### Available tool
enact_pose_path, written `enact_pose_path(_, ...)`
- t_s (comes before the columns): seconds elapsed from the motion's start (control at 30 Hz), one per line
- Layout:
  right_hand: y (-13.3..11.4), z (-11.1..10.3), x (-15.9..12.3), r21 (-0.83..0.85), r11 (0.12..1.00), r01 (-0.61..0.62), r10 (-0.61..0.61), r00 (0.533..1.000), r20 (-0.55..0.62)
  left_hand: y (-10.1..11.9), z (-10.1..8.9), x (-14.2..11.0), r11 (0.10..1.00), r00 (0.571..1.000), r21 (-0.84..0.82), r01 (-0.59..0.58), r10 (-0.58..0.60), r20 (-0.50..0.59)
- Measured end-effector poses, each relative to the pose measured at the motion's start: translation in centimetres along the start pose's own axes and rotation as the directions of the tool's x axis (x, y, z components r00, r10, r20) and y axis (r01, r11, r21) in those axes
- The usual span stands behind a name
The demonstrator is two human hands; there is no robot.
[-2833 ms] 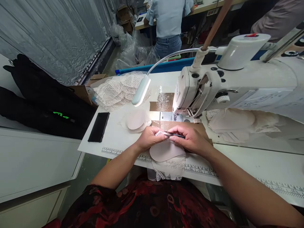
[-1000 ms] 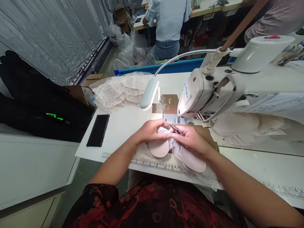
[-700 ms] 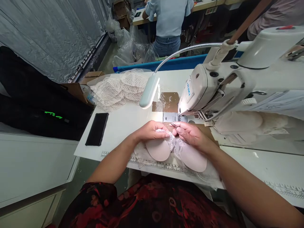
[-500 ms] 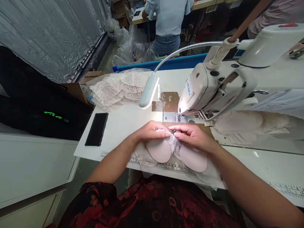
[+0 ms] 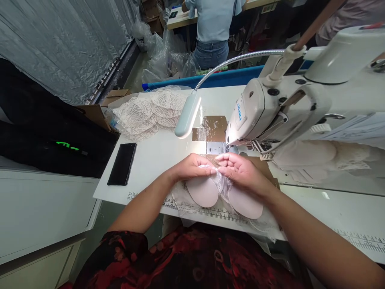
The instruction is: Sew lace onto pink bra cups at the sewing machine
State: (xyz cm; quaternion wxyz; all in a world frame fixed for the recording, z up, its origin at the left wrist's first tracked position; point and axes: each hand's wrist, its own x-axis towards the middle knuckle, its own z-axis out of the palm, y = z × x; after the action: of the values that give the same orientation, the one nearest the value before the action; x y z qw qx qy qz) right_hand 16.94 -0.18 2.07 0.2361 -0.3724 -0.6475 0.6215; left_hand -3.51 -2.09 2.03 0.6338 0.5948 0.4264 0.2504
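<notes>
A pale bra (image 5: pixel 203 193) with two smooth cups and lace edging lies at the front edge of the white sewing table (image 5: pixel 156 154). My left hand (image 5: pixel 192 166) pinches its upper lace edge near the centre, thumb on top. Close beside it, my right hand (image 5: pixel 237 168) grips the same edge between thumb and fingers, above the right cup. The fingertips of both hands nearly meet. Just beyond them is the needle area of a white sewing machine (image 5: pixel 251 114), lit by a small lamp (image 5: pixel 188 116). What lies under my fingers is hidden.
A black phone (image 5: pixel 122 164) lies at the left. Behind it is a heap of white lace pieces (image 5: pixel 150 110). More pale fabric (image 5: pixel 313 156) sits under the machine arm. Printed rulers (image 5: pixel 222 214) run along the front edge. A person in a light blue shirt (image 5: pixel 215 20) sits beyond the table.
My right hand's fingers have shifted and curled slightly, with the thumb moved a little left towards my left hand. The bra and my left hand have barely moved.
</notes>
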Motion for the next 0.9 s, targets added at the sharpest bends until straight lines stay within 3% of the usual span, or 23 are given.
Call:
enact_pose_path(0.07,-0.1,0.0,0.1,-0.055,0.998,-0.021,0.025,0.997,0.067,0.1,-0.5,-0.3,0.999,0.997,0.037,-0.029,0.026,0.067)
enact_pose_path(0.2,-0.3,-0.9,0.0,-0.298,0.954,0.007,0.005,0.999,0.04,0.5,-2.3,-1.7,0.987,0.987,0.158,-0.016,-0.01,0.162)
enact_pose_path(0.37,-0.4,-0.8,-0.4,-0.114,0.989,-0.09,0.12,0.947,0.298,0.7,-3.6,-2.8,0.984,0.999,0.179,0.003,0.007,-0.053)
enact_pose_path(0.47,-0.1,0.2,-0.2,-0.021,0.995,-0.094,0.096,0.984,0.153,0.6,-2.9,-2.5,0.987,0.993,0.152,-0.051,0.066,-0.097)
enact_pose_path(0.6,0.4,0.8,0.1,-0.123,0.992,0.001,0.002,1.0,0.024,0.4,-1.5,-1.9,0.977,0.988,0.185,-0.109,0.128,-0.091)
enact_pose_path(0.73,0.3,0.5,0.0,-0.154,0.987,0.033,-0.033,0.999,0.0,0.2,-0.7,-1.4,0.975,0.982,0.2,-0.099,0.128,-0.14)
enact_pose_path(0.9,0.0,0.5,-0.2,-0.174,0.975,0.137,-0.139,0.99,-0.002,0.4,-0.1,-1.0,0.998,0.989,0.06,-0.027,0.035,-0.143)
